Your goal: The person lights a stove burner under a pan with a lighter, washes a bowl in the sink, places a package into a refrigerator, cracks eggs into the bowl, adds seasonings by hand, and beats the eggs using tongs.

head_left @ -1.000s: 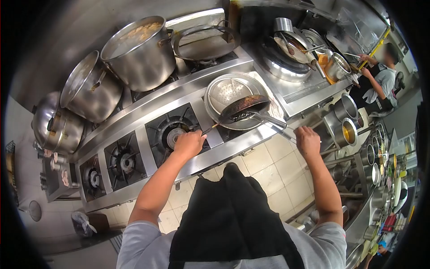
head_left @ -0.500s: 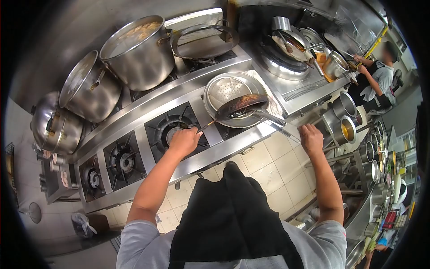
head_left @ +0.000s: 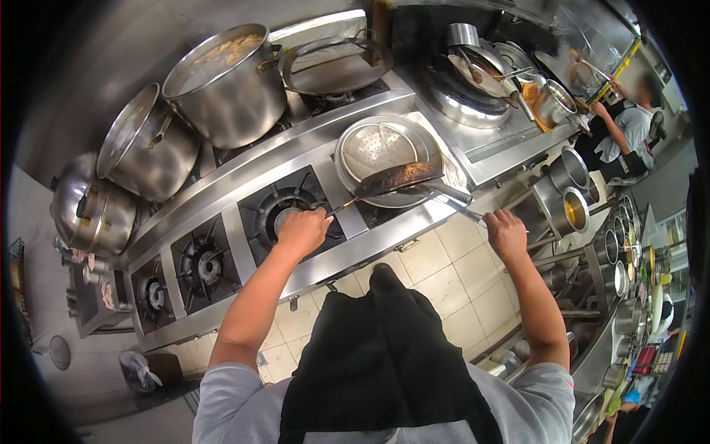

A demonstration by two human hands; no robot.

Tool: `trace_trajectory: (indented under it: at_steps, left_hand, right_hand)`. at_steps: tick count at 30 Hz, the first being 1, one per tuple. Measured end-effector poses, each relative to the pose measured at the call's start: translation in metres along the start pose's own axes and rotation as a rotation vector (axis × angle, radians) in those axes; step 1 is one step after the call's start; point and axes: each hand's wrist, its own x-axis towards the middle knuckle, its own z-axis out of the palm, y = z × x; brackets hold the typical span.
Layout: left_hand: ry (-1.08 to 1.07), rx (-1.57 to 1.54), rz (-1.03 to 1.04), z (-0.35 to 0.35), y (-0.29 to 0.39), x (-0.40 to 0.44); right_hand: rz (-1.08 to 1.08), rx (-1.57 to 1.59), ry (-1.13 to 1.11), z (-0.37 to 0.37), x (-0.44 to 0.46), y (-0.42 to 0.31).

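Note:
My left hand (head_left: 302, 234) is closed round the thin handle of a dark, scorched frying pan (head_left: 399, 178), above the front burner. The pan is tilted over a wide metal bowl (head_left: 342, 172) with a perforated strainer (head_left: 377, 146) in it. A ribbed black handle (head_left: 451, 193) sticks out to the right of the pan; whose it is I cannot tell. My right hand (head_left: 506, 234) is closed at the end of a thin metal handle (head_left: 473, 215). The far end of that handle is hidden by the pan.
Two large stockpots (head_left: 225, 96) stand behind the burners, the bigger with liquid in it. A burner (head_left: 285, 214) lies under my left hand. Stacked pans and utensils (head_left: 481, 81) fill the back right station. A person (head_left: 627, 133) works there. Pots on racks (head_left: 573, 211) line the right.
The frying pan has tipped, showing more of its scorched surface. My right hand has shifted slightly left and now meets the metal handle. My left hand is almost still.

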Motion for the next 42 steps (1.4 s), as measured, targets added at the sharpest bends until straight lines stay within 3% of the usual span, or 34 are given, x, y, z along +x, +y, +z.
trace_trajectory:
  at_steps: [7, 12, 19, 24, 29, 31, 33, 35, 36, 38, 40, 42]
  left_hand:
    - [-0.036, -0.001, -0.013, 0.002, 0.001, 0.000]
    - [-0.041, -0.023, -0.022, 0.005, -0.001, 0.003]
    - [-0.086, -0.044, -0.066, 0.007, -0.006, 0.011]
    - [-0.105, -0.039, -0.094, -0.002, -0.006, 0.014]
    - [-0.058, -0.103, -0.152, 0.011, -0.019, 0.015]
    - [-0.137, -0.308, -0.313, 0.014, -0.016, 0.012]
    - [-0.161, -0.494, -0.422, 0.036, -0.021, 0.009]
    - [-0.184, -0.707, -0.535, 0.055, -0.020, 0.006]
    - [-0.208, -0.833, -0.598, 0.054, -0.014, 0.006]
    - [-0.316, -1.277, -0.796, 0.058, -0.008, 0.008]
    - [-0.289, -1.446, -0.828, 0.053, 0.005, 0.011]
    - [-0.267, -1.536, -0.861, 0.050, 0.013, 0.015]
  right_hand:
    - [0.040, -0.004, 0.094, -0.001, 0.009, -0.006]
    - [-0.058, -0.009, -0.038, 0.007, 0.010, -0.004]
    - [0.002, 0.009, 0.021, 0.013, 0.029, 0.006]
    - [-0.131, -0.011, -0.145, 0.014, 0.028, 0.013]
    - [0.000, 0.155, -0.096, -0.014, 0.033, 0.021]
    - [0.306, 0.257, -0.162, -0.020, 0.034, 0.025]
    - [0.351, 0.306, -0.114, -0.014, 0.029, 0.040]
    - [0.587, 0.411, -0.150, 0.002, 0.035, 0.058]
    - [0.753, 0.652, -0.211, 0.001, 0.053, 0.059]
    - [0.693, 0.766, -0.134, 0.017, 0.101, 0.062]
    - [0.682, 0.982, -0.067, 0.051, 0.158, 0.063]
    - [0.626, 0.828, -0.085, 0.076, 0.232, 0.053]
